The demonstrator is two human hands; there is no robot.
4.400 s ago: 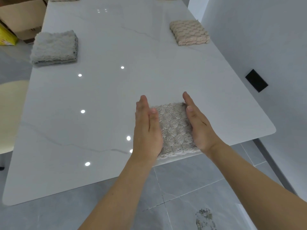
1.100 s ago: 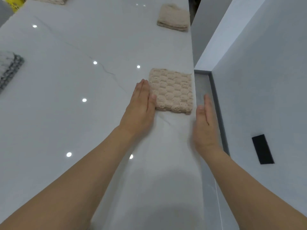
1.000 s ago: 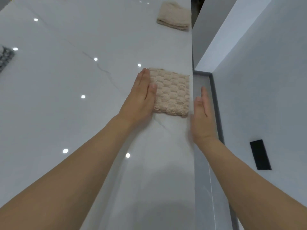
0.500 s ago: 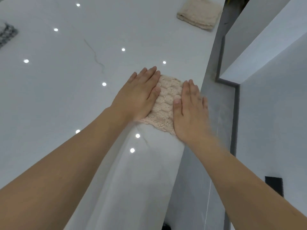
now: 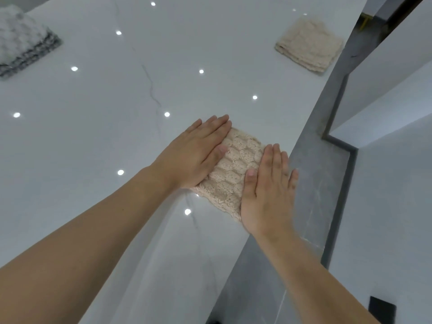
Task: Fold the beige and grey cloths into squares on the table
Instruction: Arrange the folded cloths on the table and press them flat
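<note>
Head camera looks down, close over table (image 5: 93, 136).

The hands are no longer on the grey cloth at the near edge of the counter (image 5: 117, 141); they are now on a beige cloth (image 5: 236, 169) by the right edge. A second ago the left hand (image 5: 198, 153) stood edge-on against that cloth's left side and the right hand (image 5: 266, 190) hung off the counter, clear of it. Now both lie flat on top, fingers straight, pressing down, as half a second ago. The cloth now sits skewed to the edge.
</note>
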